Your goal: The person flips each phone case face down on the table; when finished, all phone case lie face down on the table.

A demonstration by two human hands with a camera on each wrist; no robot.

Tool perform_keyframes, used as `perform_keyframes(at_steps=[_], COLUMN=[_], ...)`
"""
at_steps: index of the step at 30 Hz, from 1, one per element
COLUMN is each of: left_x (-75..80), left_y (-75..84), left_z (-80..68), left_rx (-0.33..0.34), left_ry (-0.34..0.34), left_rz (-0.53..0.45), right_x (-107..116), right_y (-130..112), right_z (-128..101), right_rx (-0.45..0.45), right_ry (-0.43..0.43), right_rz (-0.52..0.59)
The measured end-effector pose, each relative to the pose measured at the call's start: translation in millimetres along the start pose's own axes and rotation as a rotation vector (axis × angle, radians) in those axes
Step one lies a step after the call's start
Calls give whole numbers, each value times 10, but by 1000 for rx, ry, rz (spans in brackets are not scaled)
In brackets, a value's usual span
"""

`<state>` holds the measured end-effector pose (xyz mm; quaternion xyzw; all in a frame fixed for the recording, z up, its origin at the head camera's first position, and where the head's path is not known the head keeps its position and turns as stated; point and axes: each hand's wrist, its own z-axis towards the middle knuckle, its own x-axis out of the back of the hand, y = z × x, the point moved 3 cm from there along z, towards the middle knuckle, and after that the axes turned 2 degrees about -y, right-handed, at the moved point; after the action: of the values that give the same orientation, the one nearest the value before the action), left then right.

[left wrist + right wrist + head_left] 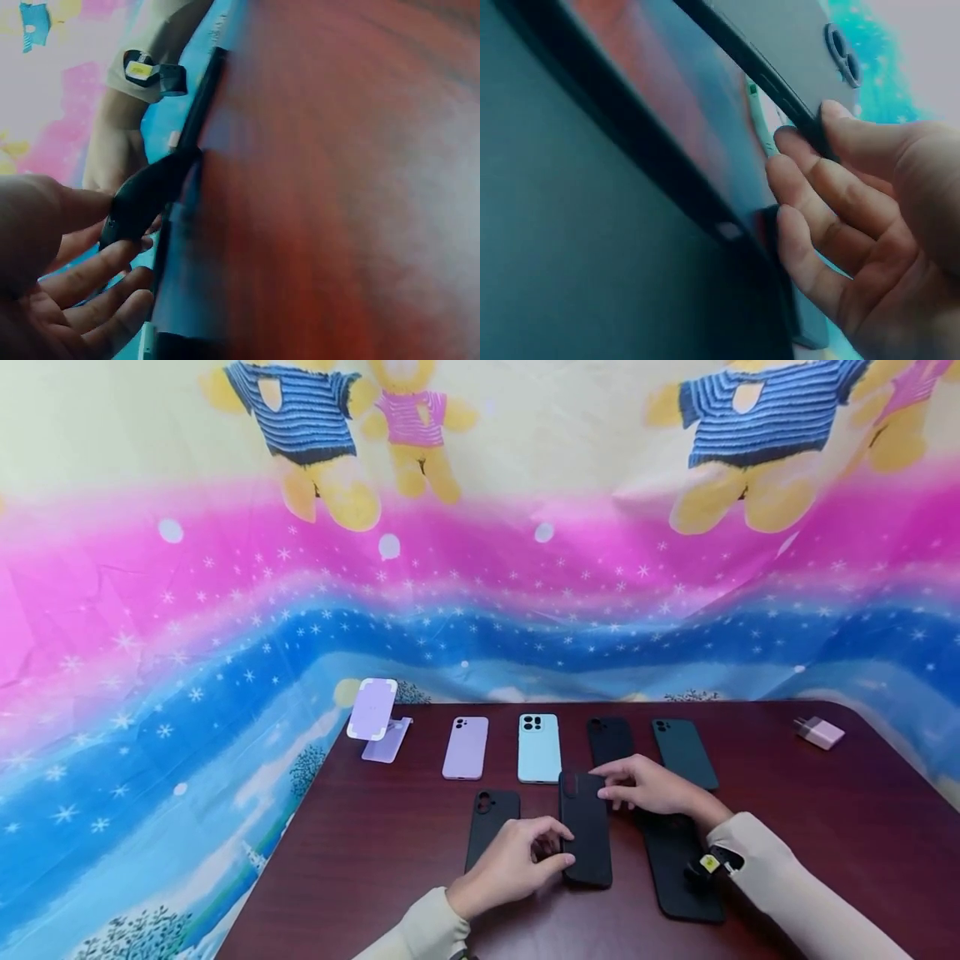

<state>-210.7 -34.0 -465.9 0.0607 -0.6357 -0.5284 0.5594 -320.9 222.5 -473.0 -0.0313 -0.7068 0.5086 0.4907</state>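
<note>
A black phone case (588, 852) is tilted slightly above the table, between both hands. My left hand (513, 864) pinches its left edge low down, thumb on one face in the left wrist view. With thumb and fingertips, my right hand (645, 785) grips the upper right edge near the oval camera surround (843, 54). Another black phone case (491, 822) lies left of it, partly behind the left hand. A larger black case (678, 877) lies under the right wrist.
Along the back lie a lilac case (466, 748), a light blue case (539, 756), a black case (609, 739) and a dark green case (686, 756). A lilac phone stand (372, 710) is at the back left, a charger plug (823, 732) at the right. A printed cloth hangs behind.
</note>
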Motion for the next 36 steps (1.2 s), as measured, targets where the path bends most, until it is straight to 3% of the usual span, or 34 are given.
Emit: perform_keyframes(at_steps=[12, 25, 31, 36], left_x=[-90, -110, -85, -91], left_y=[-52, -66, -61, -25], left_z=[22, 73, 71, 60], left_rx=[54, 46, 54, 120], left_ry=[-42, -73, -71, -58], left_rz=[133, 199, 204, 109], right_x=[-69, -130, -104, 13], right_y=[-19, -24, -51, -53], right_z=[-6, 13, 9, -102], right_rx=[-74, -129, -79, -1], right_ry=[-44, -28, -3, 81], right_rz=[-43, -76, -143, -252])
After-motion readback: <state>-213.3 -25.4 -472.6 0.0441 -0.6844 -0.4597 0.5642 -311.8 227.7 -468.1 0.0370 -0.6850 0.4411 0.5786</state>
